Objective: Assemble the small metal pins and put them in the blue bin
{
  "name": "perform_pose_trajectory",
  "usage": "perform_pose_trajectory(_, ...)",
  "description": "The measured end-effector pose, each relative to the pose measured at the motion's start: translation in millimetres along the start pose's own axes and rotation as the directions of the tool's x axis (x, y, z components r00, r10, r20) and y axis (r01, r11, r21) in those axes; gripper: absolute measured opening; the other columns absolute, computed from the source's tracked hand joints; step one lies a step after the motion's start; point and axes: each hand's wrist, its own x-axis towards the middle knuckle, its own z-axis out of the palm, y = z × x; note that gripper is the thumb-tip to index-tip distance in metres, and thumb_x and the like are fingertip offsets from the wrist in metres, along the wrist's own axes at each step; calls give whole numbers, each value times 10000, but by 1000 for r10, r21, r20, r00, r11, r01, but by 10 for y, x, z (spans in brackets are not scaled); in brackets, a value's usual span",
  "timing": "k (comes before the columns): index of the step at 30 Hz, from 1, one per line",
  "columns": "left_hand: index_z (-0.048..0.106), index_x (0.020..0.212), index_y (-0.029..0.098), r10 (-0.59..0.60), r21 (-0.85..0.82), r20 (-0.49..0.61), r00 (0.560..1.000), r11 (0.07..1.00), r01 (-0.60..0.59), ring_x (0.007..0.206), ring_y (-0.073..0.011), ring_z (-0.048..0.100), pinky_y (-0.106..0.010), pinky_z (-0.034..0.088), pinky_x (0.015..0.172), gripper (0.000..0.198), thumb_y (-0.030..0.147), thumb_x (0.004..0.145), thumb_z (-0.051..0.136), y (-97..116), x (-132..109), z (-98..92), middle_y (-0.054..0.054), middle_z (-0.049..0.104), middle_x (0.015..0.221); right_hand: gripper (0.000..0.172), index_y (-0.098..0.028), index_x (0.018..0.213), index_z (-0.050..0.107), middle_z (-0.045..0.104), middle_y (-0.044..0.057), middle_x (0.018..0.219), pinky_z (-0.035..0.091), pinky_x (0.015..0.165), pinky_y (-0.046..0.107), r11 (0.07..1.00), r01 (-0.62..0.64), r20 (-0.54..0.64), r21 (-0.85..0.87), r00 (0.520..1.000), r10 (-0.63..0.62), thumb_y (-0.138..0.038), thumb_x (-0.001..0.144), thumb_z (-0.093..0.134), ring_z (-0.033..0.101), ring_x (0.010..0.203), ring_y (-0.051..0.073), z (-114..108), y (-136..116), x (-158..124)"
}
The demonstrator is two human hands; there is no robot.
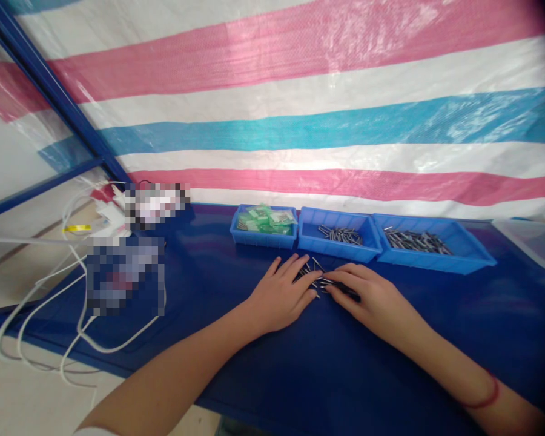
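Note:
A small loose pile of thin metal rods [317,266], dark with silvery pointed ends, lies on the blue table between my hands. My left hand [281,295] rests on the left side of the pile, palm down, fingers stretched out and slightly apart. From the right, my right hand [370,297] curls its fingers and thumb around several dark rods [345,289], their bright tips showing toward the pile. Its palm hides part of what it holds. Behind my hands stand a blue bin of similar rods [340,248] and another bin of rods [436,261].
A third bin [263,240] holds green-and-clear packets [267,217]. At the right edge sits a clear plastic container [531,239]. White cables [84,321] loop over the table's left side, near blurred-out items. A striped plastic sheet [300,133] hangs behind the table [300,375].

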Motion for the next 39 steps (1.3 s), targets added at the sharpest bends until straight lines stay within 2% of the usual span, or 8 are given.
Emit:
perform_pose_trajectory(7,470,1333,248,-5,-30,-21,1000,1000,4,1392,-264,304,-536,259,1119,394,360,963,392,0,6,-1,-101,377,1481,216,-216,964,696,690,78,969,530,792,374,1000,13,-38,4,999,-13,-266,905,495,637,872,217,-11,-24,-1)
perform_pose_trajectory(14,522,1272,243,-14,-58,-24,1000,998,12,1374,-267,337,-544,277,1105,339,314,957,418,9,29,-17,-99,412,1456,189,-212,985,673,669,78,1027,514,831,381,999,45,77,-11,996,-44,-262,895,515,621,913,220,-85,3,-15)
perform_pose_trajectory(23,638,1050,247,-35,-100,-63,997,995,28,1306,-256,429,-548,324,1071,200,293,932,483,10,58,-30,-61,505,1377,196,-219,964,670,668,79,999,514,823,381,998,68,64,6,996,-68,-241,905,484,620,898,216,-87,3,-4)
perform_pose_trajectory(28,654,971,217,17,-81,-124,992,996,-27,1199,-229,516,-463,393,1038,165,272,922,506,-12,70,-5,-69,575,1260,189,-222,960,675,675,78,973,513,813,376,996,83,37,16,996,-83,-233,895,498,620,883,212,-102,-22,5)
perform_pose_trajectory(31,655,953,199,48,-75,-169,985,995,-62,1184,-219,516,-407,409,1024,162,270,921,513,-21,77,-4,-79,586,1216,181,-216,965,675,678,82,978,508,821,388,997,74,19,22,997,-75,-233,887,513,617,901,221,-127,-60,12)
perform_pose_trajectory(35,655,962,200,22,-99,-238,971,994,-47,1191,-217,489,-396,384,1030,194,288,938,484,9,81,-55,-71,597,1184,164,-214,972,671,685,78,989,507,842,391,993,33,-41,117,999,-28,-235,873,543,619,936,223,-145,-127,13)
perform_pose_trajectory(39,653,974,199,-49,-198,-264,963,980,-4,996,-186,566,-357,436,919,219,306,951,463,69,79,-109,-59,648,1025,145,-224,927,677,704,59,928,531,792,346,961,-45,-98,274,992,75,-274,868,555,646,885,203,-123,-197,2)
